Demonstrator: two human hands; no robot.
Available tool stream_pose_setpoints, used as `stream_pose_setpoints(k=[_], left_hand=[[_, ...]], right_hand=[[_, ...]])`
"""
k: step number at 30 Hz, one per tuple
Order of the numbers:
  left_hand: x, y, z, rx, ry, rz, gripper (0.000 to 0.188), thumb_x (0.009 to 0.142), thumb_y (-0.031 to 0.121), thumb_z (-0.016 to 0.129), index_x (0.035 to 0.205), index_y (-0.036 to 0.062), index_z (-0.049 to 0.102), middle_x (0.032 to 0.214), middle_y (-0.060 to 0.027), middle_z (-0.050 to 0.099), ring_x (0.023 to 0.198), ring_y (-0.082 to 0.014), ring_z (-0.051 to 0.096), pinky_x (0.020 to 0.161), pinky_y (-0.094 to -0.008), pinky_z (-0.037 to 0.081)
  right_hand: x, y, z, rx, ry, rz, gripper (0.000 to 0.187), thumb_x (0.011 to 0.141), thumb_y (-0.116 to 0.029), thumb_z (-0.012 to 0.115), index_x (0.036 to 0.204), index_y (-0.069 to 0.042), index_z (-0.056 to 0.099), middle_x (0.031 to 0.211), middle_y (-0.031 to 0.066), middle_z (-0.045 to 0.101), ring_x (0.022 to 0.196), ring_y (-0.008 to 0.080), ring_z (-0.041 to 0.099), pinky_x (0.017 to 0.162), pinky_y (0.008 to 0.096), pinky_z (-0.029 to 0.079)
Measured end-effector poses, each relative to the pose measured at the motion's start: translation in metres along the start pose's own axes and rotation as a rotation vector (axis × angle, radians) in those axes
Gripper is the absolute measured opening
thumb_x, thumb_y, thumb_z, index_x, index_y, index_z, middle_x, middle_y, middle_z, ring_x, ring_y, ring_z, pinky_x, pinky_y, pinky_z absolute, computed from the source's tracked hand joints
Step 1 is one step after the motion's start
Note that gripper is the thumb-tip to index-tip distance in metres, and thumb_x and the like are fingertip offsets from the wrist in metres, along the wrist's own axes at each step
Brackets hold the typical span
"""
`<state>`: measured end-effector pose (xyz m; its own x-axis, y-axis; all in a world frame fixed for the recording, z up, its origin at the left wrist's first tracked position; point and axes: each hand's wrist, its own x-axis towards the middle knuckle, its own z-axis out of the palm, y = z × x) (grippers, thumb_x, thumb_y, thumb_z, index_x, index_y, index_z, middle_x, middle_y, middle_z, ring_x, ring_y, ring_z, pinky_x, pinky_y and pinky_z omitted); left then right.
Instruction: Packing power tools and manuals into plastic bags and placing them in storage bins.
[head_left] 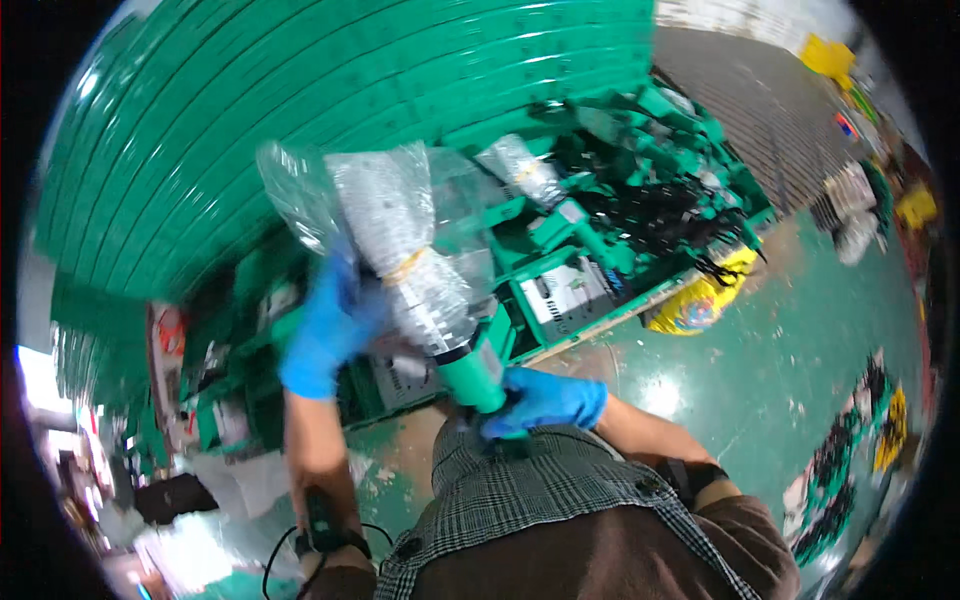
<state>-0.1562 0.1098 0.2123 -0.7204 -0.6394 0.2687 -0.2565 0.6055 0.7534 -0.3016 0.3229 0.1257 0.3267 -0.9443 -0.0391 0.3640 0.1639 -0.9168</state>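
In front of my waist, my right hand [552,402], in a blue glove, is closed round the lower end of a green cylindrical tool body [470,380]. Bubble wrap [385,200] covers the tool's upper part, cinched by a yellowish band [405,266]. Loose clear plastic film [300,195] spreads to the left of the wrap. My left hand [328,330], also blue-gloved, is raised beside the wrap, just below that film. Motion smears its fingers, so I cannot make out whether they grip the plastic.
A long green crate [735,180] ahead holds green parts and black cords. Another bubble-wrapped green tool [530,175] lies there, near a printed box [570,300]. Film-wrapped green stacks [330,80] rise behind. A yellow bag [700,300] sits by the crate; parts lie on the right floor.
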Motion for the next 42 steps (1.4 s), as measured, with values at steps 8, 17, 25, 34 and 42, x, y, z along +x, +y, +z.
stream_pose_setpoints(k=[8, 17, 25, 34, 42], left_hand=[[-0.005, -0.074, -0.197, 1.342, 0.37, -0.191, 0.065, 0.082, 0.035, 0.06, 0.13, -0.0003, 0.035, 0.119, -0.0235, 0.05, 0.102, -0.0365, 0.053, 0.091, -0.041, 0.042], [-0.09, -0.173, -0.144, 0.668, -0.162, -0.359, 0.049, 0.086, 0.019, 0.045, 0.131, 0.0011, 0.037, 0.133, -0.0214, 0.039, 0.114, -0.0371, 0.046, 0.098, -0.0405, 0.038], [-0.131, -0.204, -0.18, 0.66, -0.042, -0.389, 0.053, 0.078, 0.002, 0.049, 0.129, -0.0001, 0.036, 0.138, -0.0311, 0.022, 0.104, -0.0419, 0.052, 0.092, -0.0428, 0.042], [-0.176, -0.146, -0.145, 0.047, 0.102, -0.059, 0.088, 0.067, -0.002, 0.055, 0.142, 0.0059, 0.01, 0.141, -0.0322, 0.013, 0.125, -0.0475, 0.028, 0.09, -0.0437, 0.044], [-0.147, -0.119, -0.211, 0.712, -0.31, 0.141, 0.076, 0.067, 0.001, 0.054, 0.138, 0.0057, 0.027, 0.147, -0.0152, 0.017, 0.076, -0.0297, 0.063, 0.056, -0.0348, 0.051]], right_hand=[[-0.002, -0.018, 0.048, -0.162, -0.02, -0.035, 0.056, 0.075, -0.015, 0.072, 0.122, -0.001, 0.043, 0.109, 0.0084, 0.055, 0.099, 0.0127, 0.05, 0.084, 0.0273, 0.043], [0.062, -0.004, 0.087, -0.387, 0.224, 0.167, 0.08, 0.077, -0.021, 0.071, 0.136, 0.005, 0.024, 0.124, 0.0176, 0.047, 0.105, 0.0164, 0.049, 0.086, 0.0277, 0.044], [0.138, 0.015, 0.156, -0.275, 0.225, 0.19, 0.07, 0.077, -0.009, 0.064, 0.134, 0.005, 0.027, 0.095, 0.0102, 0.059, 0.068, 0.0096, 0.056, 0.052, 0.0216, 0.043], [0.226, 0.034, 0.209, -0.289, 0.414, -0.055, 0.068, 0.074, -0.009, 0.065, 0.131, 0.008, 0.031, 0.103, 0.0189, 0.057, 0.092, 0.0212, 0.059, 0.078, 0.0309, 0.048], [0.222, 0.049, 0.218, -1.094, 0.43, -0.136, 0.058, 0.074, -0.008, 0.059, 0.129, -0.001, 0.04, 0.119, 0.0211, 0.052, 0.102, 0.034, 0.055, 0.086, 0.0374, 0.046]])
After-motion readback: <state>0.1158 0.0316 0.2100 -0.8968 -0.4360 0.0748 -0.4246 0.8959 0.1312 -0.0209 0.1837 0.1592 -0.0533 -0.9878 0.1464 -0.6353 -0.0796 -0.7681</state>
